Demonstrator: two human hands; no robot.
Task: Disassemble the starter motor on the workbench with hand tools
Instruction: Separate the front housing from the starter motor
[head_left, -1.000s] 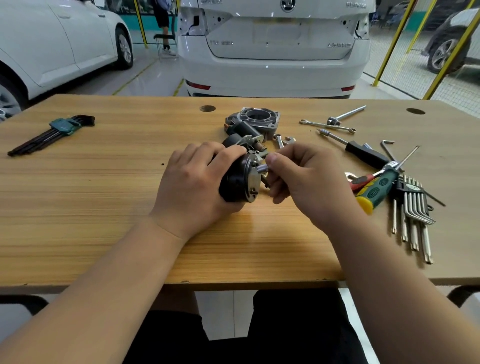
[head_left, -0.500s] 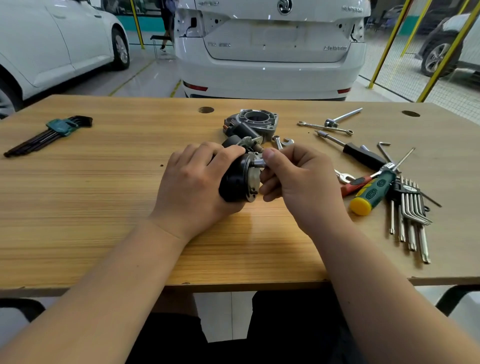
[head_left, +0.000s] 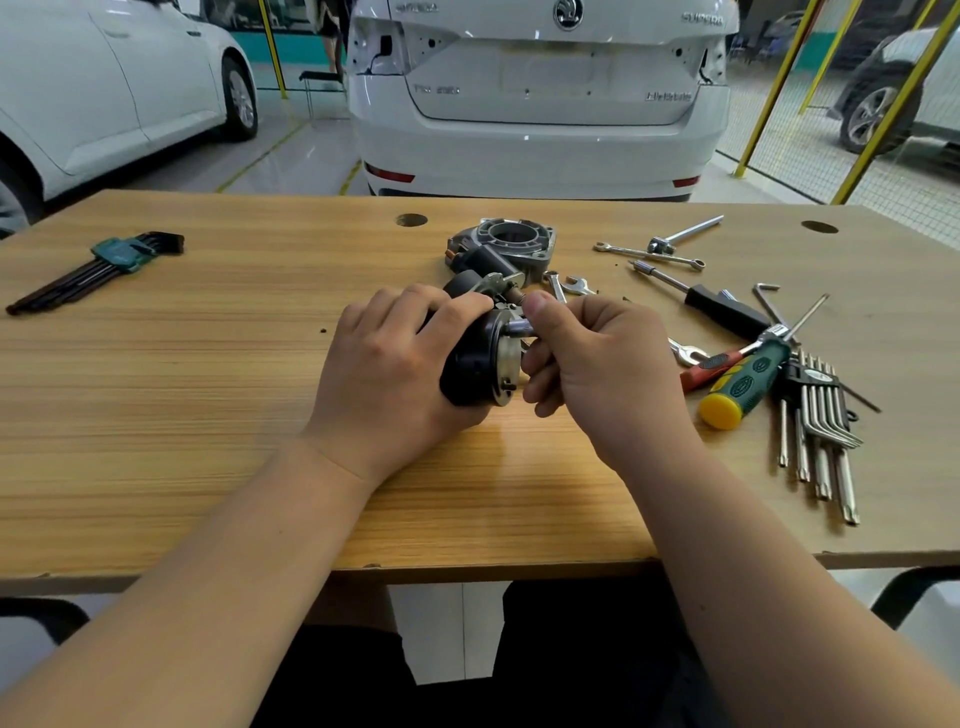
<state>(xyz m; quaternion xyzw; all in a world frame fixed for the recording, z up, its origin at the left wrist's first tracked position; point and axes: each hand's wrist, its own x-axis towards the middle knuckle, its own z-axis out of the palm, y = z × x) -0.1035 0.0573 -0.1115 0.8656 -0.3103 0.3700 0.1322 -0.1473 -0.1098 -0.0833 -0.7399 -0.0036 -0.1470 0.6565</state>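
The black starter motor body (head_left: 475, 364) with its silver end plate lies on its side at the middle of the wooden workbench (head_left: 208, 405). My left hand (head_left: 395, 374) grips it from the left, fingers curled over the top. My right hand (head_left: 597, 374) pinches a small silver stud (head_left: 519, 327) that sticks out of the end plate, thumb on top. Just behind lies the grey aluminium nose housing (head_left: 511, 241) with a dark solenoid part against it.
Right of my hands lie a green and yellow screwdriver (head_left: 748, 379), a red-handled tool (head_left: 711, 366), a fanned silver key set (head_left: 821, 431), a black-handled driver (head_left: 727, 309), spanners (head_left: 649, 254) and a socket bar. A dark hex key set (head_left: 98, 267) lies far left. Parked white cars stand behind.
My right hand has shifted slightly up on the end plate, its thumb now over the stud. My left hand keeps its grip on the motor body.
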